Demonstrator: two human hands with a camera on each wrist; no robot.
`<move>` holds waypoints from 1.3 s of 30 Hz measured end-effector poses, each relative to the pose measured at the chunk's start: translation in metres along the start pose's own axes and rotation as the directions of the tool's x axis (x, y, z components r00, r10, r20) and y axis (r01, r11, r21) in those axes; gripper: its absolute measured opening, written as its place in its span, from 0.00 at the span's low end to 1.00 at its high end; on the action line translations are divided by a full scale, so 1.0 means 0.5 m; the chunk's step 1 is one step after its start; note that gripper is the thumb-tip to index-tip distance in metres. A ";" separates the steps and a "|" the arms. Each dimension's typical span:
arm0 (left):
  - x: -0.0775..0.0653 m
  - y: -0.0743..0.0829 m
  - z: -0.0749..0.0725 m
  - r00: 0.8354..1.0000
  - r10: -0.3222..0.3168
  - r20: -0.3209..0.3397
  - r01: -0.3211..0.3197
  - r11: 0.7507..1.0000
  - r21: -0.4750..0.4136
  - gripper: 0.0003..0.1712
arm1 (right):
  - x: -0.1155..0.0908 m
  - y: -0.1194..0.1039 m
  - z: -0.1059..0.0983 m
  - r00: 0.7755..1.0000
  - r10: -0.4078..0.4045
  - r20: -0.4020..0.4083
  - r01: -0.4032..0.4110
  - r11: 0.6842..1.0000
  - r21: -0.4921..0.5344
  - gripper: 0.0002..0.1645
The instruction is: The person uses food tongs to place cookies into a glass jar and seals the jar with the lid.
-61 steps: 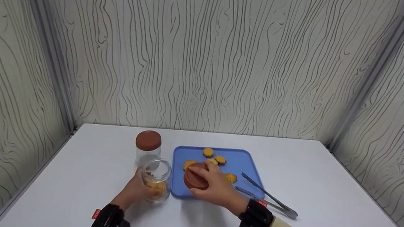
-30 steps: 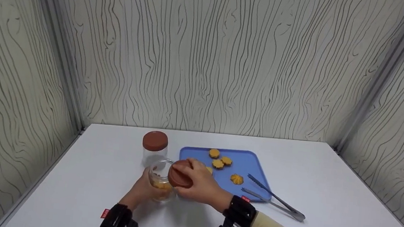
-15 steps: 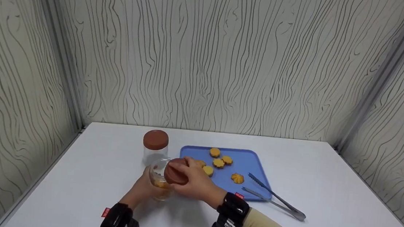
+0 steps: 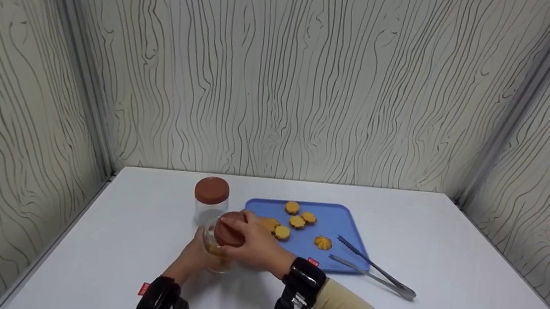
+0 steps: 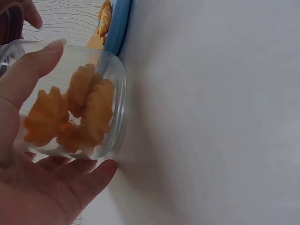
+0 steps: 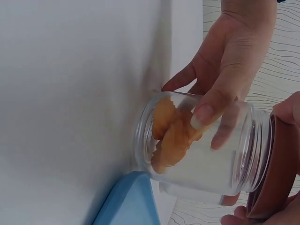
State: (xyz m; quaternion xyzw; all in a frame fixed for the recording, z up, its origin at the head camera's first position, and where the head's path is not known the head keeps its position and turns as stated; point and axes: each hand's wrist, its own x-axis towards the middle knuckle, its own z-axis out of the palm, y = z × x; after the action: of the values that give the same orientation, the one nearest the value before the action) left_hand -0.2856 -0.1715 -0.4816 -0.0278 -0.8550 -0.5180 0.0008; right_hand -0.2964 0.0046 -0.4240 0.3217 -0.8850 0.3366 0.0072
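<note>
The left hand is gripping a glass jar of cookies, which is standing on the white surface just left of the blue tray. The right hand is grasping a brown lid and holding it at the jar's mouth. Loose cookies are lying on the tray, with metal tongs at its near right corner. A second, lidded jar is standing just beyond.

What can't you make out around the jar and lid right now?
- Jar mouth, head view: hidden under the lid and right hand.
- Lid seating, right wrist view: cut off by the frame edge.
- Cookie count in the jar: overlapping, behind the left hand.
</note>
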 end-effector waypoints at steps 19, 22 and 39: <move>0.002 -0.008 -0.005 0.992 0.110 0.054 -0.107 0.993 -0.056 0.57 | 0.036 -0.020 0.018 0.999 0.034 0.031 -0.035 0.999 0.023 0.38; 0.000 -0.009 -0.005 0.990 0.131 0.052 -0.127 0.989 -0.076 0.55 | 0.042 -0.019 0.022 0.998 0.041 0.042 -0.042 0.999 0.028 0.38; -0.006 -0.009 -0.004 0.975 0.215 0.052 -0.215 0.977 -0.003 0.48 | 0.040 -0.025 0.043 1.000 -0.007 -0.026 0.003 0.987 -0.159 0.36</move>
State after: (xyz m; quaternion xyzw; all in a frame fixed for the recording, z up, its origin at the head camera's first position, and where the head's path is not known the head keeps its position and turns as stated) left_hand -0.2826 -0.1752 -0.4848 -0.1338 -0.8473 -0.5129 0.0345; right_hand -0.3010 -0.0266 -0.4286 0.3179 -0.9080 0.2691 0.0455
